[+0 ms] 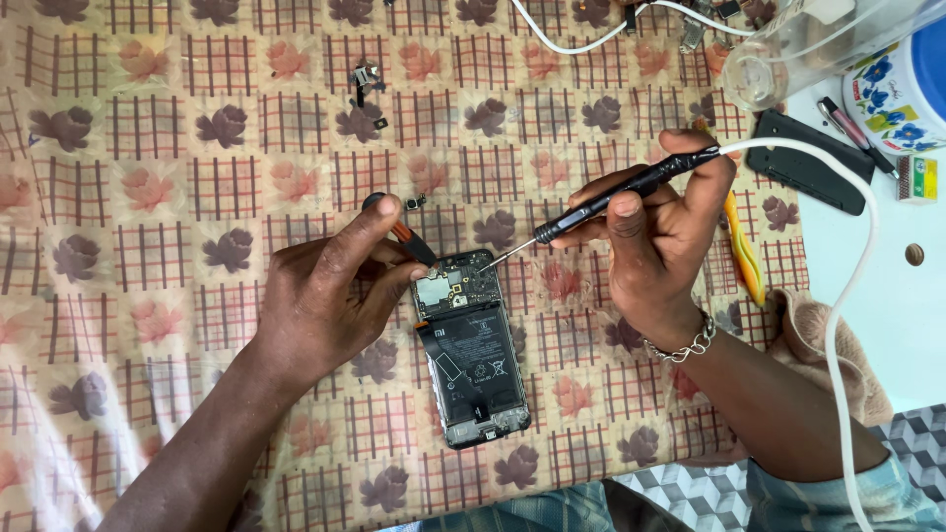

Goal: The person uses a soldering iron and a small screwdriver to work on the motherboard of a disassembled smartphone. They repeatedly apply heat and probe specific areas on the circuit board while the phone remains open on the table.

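The opened phone (471, 347) lies back-up on the bench's patterned cloth (158, 197). Left hand (320, 296) clenches a small screwdriver (404, 234) at the phone's top-left corner; right hand (655, 241) clasps a corded soldering iron (616, 197) — tip on the top board. Board work underway — steady tip placement matters.

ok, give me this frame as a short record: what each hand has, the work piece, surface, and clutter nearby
left hand: holds a screwdriver, tip at the phone's top edge
right hand: holds a soldering iron, tip on the phone's board
phone: back off, flat, battery showing
surface: patterned cloth
cable: white, runs from the iron's end
nearby: loose parts, clear jar, black cover
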